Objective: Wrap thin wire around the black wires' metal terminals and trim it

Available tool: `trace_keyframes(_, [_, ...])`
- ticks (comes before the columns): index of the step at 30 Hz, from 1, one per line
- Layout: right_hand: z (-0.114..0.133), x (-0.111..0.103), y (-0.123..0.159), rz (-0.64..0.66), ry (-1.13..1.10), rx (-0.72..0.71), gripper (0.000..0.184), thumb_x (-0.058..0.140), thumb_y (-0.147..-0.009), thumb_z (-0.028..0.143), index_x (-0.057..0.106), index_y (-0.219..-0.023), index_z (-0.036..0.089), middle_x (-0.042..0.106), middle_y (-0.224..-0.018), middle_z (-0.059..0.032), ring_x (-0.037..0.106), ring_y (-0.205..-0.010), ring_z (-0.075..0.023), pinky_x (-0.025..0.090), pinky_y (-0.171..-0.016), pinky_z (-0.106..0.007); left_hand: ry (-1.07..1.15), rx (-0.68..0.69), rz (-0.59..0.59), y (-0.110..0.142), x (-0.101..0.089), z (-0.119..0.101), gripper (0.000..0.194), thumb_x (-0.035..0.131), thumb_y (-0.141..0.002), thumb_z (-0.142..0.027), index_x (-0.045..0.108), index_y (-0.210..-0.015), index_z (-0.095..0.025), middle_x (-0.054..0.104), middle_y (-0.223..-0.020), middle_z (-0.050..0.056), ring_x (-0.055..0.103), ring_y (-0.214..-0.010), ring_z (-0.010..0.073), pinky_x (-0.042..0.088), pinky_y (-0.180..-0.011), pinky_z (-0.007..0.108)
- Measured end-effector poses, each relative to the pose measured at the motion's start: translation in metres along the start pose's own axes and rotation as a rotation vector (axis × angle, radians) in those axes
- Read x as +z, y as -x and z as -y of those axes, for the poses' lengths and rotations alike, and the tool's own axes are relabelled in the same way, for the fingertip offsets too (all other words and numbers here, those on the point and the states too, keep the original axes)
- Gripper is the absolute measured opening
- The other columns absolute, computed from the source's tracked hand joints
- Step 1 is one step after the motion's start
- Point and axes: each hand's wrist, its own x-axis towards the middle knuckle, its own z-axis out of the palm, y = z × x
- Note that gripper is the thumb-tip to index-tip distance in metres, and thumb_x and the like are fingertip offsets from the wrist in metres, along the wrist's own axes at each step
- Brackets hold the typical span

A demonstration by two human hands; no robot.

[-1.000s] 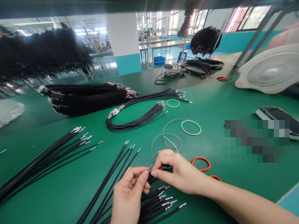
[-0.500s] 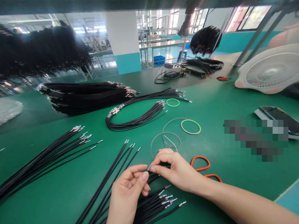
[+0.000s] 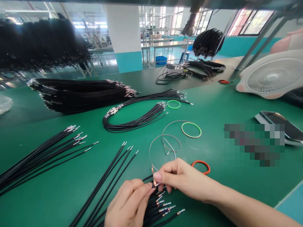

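Observation:
My left hand (image 3: 129, 201) is closed in a pinch on a black cable (image 3: 148, 178) near its end. Against it, my right hand (image 3: 174, 178) pinches a thin copper-coloured strip (image 3: 152, 171) at the cable's metal tip; the fingers partly hide this spot. Below and between the hands lies a bundle of black cables (image 3: 155, 211) with silver terminals and copper-coloured bands. Left of my left hand, several straight black cables (image 3: 113, 176) point away from me. A loosely coiled thin wire (image 3: 165, 135) lies just beyond my right hand.
An orange handle loop (image 3: 201, 167) shows behind my right wrist. Green rings (image 3: 191, 130) and a curved cable bundle (image 3: 127, 127) lie farther back. More cables (image 3: 42, 157) lie left, with a thick stack (image 3: 82, 94) behind. A phone-like device (image 3: 281, 126) and a fan (image 3: 272, 75) stand right.
Both hands have come lower and closer together, and my left hand has turned its back up. The copper-coloured strip now shows upright at the cable end. The view has shifted slightly.

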Motion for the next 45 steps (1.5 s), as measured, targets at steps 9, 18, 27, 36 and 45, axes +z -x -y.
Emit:
trace_keyframes(9, [-0.001,0.004,-0.002,-0.062,-0.091,0.003,0.037,0.075,-0.072,0.049,0.065,-0.065,0.014,0.062,-0.063,0.0003,0.052,-0.061,-0.0112,0.04,-0.06,-0.024,-0.105,0.098,-0.006,0.004,0.002,-0.004,0.025,0.058,-0.087,-0.001,0.064,-0.107,-0.015,0.068,-0.087,0.006,0.066,-0.074,0.013,0.054,-0.072,0.021])
trace_keyframes(18, [-0.005,0.005,0.0,-0.089,0.043,-0.086,0.034,0.07,-0.08,0.045,0.065,-0.068,0.014,0.057,-0.063,0.0017,0.046,-0.061,-0.0112,0.036,-0.059,-0.024,-0.215,0.175,0.05,0.006,0.003,-0.001,0.026,0.055,-0.088,-0.001,0.062,-0.111,-0.012,0.072,-0.092,0.009,0.067,-0.076,0.0164,0.053,-0.072,0.026])
trace_keyframes(27, [-0.008,0.0,-0.001,-0.11,0.411,-0.299,0.03,0.058,-0.09,0.029,0.058,-0.063,0.016,0.055,-0.063,0.0019,0.049,-0.063,-0.0114,0.038,-0.059,-0.023,-0.041,-0.011,0.091,0.005,0.01,-0.008,0.018,0.051,-0.092,-0.008,0.064,-0.103,-0.016,0.068,-0.084,0.005,0.066,-0.075,0.0137,0.053,-0.073,0.023])
trace_keyframes(36, [0.011,-0.017,0.005,-0.199,0.821,-0.419,0.024,0.045,-0.098,0.03,0.066,-0.095,0.019,0.068,-0.093,-0.0061,0.06,-0.088,-0.0182,0.046,-0.084,-0.032,0.44,-0.818,0.164,-0.014,0.018,-0.001,0.024,0.068,-0.081,-0.039,0.079,-0.087,-0.019,0.06,-0.068,0.001,0.051,-0.058,0.0131,0.042,-0.053,0.024])
trace_keyframes(45, [0.0,-0.072,0.066,-0.182,0.983,0.037,0.029,0.053,-0.079,0.004,0.062,-0.102,0.021,0.061,-0.105,-0.0066,0.06,-0.096,-0.0189,0.049,-0.083,-0.03,0.65,-0.891,0.195,-0.019,0.015,-0.003,0.019,0.074,-0.073,-0.038,0.08,-0.08,-0.021,0.051,-0.069,-0.001,0.046,-0.061,0.0118,0.034,-0.057,0.025])
